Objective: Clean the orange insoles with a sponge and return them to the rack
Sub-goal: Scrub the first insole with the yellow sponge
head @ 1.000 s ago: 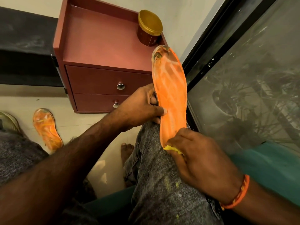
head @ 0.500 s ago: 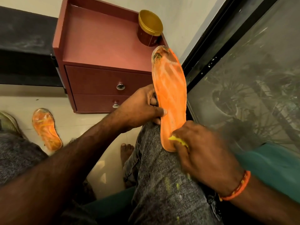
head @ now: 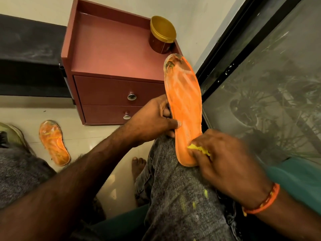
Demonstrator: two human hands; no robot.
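1. Take the raised knee (head: 173, 180) in grey jeans as your landmark. On it, at the near end of the insole, your right hand (head: 224, 162) has its fingers curled round a scrap of yellow sponge (head: 199, 149), pressing it onto the heel end.
2. The orange insole (head: 184, 108) stands with its heel on that knee and its long axis running up and away from you, toe end farthest. Any scrubbing stroke should, I judge, run along that axis, away from the sponge hand toward the toe.
3. Just beyond the knee and to its left, your left hand (head: 152, 120) clamps the insole's left edge at mid-length, thumb laid across the orange face. It is the steadying hand; the right is nearer the dirty work.
4. The toe end, farthest from the knee, looks darkest and worn, so most cleaning seems left to do.
5. Left of the knee, on the floor, lies the second insole (head: 54, 142), streaked, untouched by either hand.
6. Beyond the knee stands a red cabinet (head: 107, 54) with a gold-lidded jar (head: 162, 34) on top.
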